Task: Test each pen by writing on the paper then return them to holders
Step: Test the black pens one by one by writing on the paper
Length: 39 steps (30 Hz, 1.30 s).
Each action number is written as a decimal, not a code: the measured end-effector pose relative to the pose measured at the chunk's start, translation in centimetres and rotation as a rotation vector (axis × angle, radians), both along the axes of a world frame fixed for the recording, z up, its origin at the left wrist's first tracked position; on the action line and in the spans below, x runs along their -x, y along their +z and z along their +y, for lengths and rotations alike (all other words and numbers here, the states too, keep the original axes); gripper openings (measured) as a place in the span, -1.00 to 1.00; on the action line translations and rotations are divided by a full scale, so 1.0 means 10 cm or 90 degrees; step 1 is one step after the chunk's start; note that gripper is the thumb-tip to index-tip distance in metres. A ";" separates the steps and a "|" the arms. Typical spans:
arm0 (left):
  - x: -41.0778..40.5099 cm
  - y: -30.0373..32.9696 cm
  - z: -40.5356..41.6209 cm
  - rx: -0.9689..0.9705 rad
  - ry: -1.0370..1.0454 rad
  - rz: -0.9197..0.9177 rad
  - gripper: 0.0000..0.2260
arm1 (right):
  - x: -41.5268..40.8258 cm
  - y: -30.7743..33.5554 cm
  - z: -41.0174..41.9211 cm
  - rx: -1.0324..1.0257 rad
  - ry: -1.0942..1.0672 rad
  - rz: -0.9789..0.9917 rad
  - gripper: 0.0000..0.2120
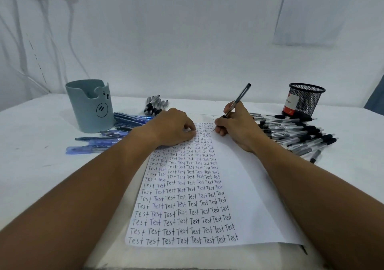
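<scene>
The right hand (234, 124) grips a pen (236, 101), tip down on the paper (249, 186), cap tilted up-right. The left hand (174, 126), fingers curled, presses the sheet. No pens show in the bear cup (89, 107) or the mesh cup (303, 101).

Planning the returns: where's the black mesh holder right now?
In the head view, the black mesh holder stands far right on the table, behind the black pen pile.

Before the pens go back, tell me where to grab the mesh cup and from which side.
Take the mesh cup by its wall, coming from above or from the far right. It leans, propped on the black pens piled against its near left side, so that side is crowded. Its open rim faces up.
</scene>
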<state>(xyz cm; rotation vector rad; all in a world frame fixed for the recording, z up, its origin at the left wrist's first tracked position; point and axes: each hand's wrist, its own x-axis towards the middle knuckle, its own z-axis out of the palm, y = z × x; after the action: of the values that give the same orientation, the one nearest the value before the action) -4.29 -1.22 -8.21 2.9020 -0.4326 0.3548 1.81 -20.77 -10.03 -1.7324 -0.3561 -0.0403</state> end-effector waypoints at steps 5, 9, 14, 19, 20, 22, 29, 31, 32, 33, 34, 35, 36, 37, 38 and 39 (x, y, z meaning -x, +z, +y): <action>0.01 -0.01 0.00 0.012 -0.004 -0.002 -0.75 | 0.00 0.01 0.00 0.019 -0.003 0.001 -0.71; 0.01 0.00 0.00 0.013 -0.005 0.000 -0.75 | 0.01 0.01 -0.01 -0.034 0.001 0.022 -0.69; 0.01 0.01 -0.01 0.007 -0.002 0.004 -0.75 | -0.01 -0.01 -0.01 -0.021 -0.017 0.011 -0.70; 0.02 0.01 -0.01 0.009 0.001 0.004 -0.75 | 0.01 0.00 0.01 0.043 -0.021 -0.017 -0.72; 0.02 0.00 -0.01 0.009 0.000 0.005 -0.75 | 0.01 0.00 0.01 0.048 -0.019 -0.018 -0.73; 0.03 0.00 -0.01 0.006 0.000 0.004 -0.74 | 0.02 0.01 0.00 0.045 -0.019 -0.013 -0.72; 0.03 0.01 -0.01 0.013 0.003 0.006 -0.75 | 0.00 0.00 0.02 0.032 -0.022 -0.005 -0.71; 0.03 0.01 -0.01 0.015 0.002 0.007 -0.75 | 0.02 0.01 0.02 0.044 -0.032 -0.011 -0.72; 0.03 0.00 -0.01 0.015 0.001 0.008 -0.75 | 0.02 0.01 0.01 0.028 -0.035 -0.003 -0.72; 0.03 0.00 -0.01 0.015 0.002 0.009 -0.74 | 0.03 0.01 0.00 -0.002 -0.036 0.012 -0.71; 0.03 0.00 -0.01 0.015 0.002 0.010 -0.74 | 0.03 0.02 -0.01 -0.040 -0.036 0.028 -0.71; 0.03 0.00 0.00 0.015 0.002 0.011 -0.74 | 0.03 0.02 -0.01 -0.080 -0.035 0.042 -0.70; 0.03 0.00 -0.01 0.016 0.002 0.013 -0.74 | 0.03 0.04 -0.01 -0.112 -0.035 0.051 -0.72; 0.03 0.01 -0.01 0.019 0.002 0.013 -0.75 | 0.04 0.06 0.00 -0.135 -0.036 0.055 -0.77; 0.03 0.01 -0.01 0.023 0.004 0.014 -0.75 | 0.05 0.08 0.02 -0.151 -0.040 0.059 -0.83; 0.03 0.01 -0.01 0.027 0.006 0.014 -0.75 | 0.06 0.12 0.03 -0.168 -0.047 0.067 -0.89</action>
<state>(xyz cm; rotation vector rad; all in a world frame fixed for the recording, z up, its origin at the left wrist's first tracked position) -4.60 -1.32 -8.11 2.8643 -0.4032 0.3288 1.26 -20.50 -8.87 -1.4793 -0.1994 -0.0464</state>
